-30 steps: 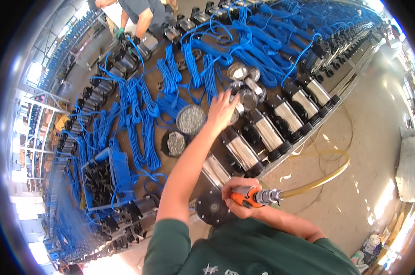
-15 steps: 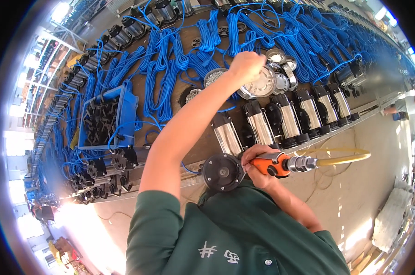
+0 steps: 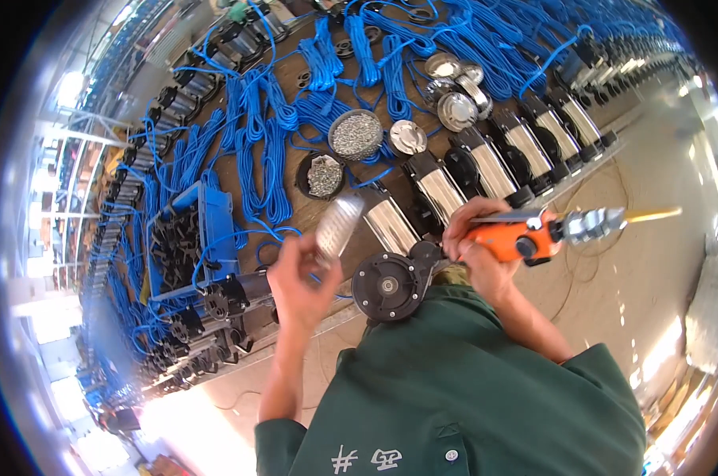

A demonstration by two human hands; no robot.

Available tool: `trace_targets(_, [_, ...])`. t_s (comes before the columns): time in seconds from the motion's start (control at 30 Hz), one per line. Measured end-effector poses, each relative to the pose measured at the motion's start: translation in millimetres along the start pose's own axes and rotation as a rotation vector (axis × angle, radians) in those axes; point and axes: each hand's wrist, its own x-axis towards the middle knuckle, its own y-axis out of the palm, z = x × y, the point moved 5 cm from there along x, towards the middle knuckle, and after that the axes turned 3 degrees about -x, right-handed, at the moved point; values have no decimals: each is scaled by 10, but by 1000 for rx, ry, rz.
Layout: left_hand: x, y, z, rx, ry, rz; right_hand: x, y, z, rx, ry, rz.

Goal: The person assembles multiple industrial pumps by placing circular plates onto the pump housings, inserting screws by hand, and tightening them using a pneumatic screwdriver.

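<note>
My left hand [image 3: 302,287] grips a shiny metal cover [image 3: 340,228], smeared by motion, with what look like small holes in its surface. It is to the left of a submersible pump [image 3: 388,286], whose round black end with screws around its rim faces up in front of me. In my right hand [image 3: 486,252] is an orange pneumatic screwdriver [image 3: 508,240], held level just right of that pump. Its bit end is hidden by my fingers, and a yellow air hose [image 3: 652,214] runs off to the right.
Several steel-bodied pumps [image 3: 486,165] lie along the bench edge. Beyond stand a bowl of screws [image 3: 356,135], a dark bowl of small parts [image 3: 324,175] and metal covers [image 3: 457,111]. A blue crate [image 3: 216,230] of black parts is at left; blue cable bundles [image 3: 275,170] cover the bench.
My left hand has come back from the metal covers toward me, bringing one along. The screwdriver has shifted right and slightly up in the picture, still in my right hand.
</note>
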Motion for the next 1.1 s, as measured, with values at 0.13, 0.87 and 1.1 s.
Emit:
trace_targets(0.13, [-572, 311, -462, 477, 628, 290, 90, -254, 68, 65, -22, -131])
trace_targets(0.87, [-682, 840, -308, 439, 146, 152, -70, -734, -301, 189, 163, -410])
trace_targets(1.1, [-645, 834, -287, 440, 94, 169, -57, -765, -388, 211, 207, -402])
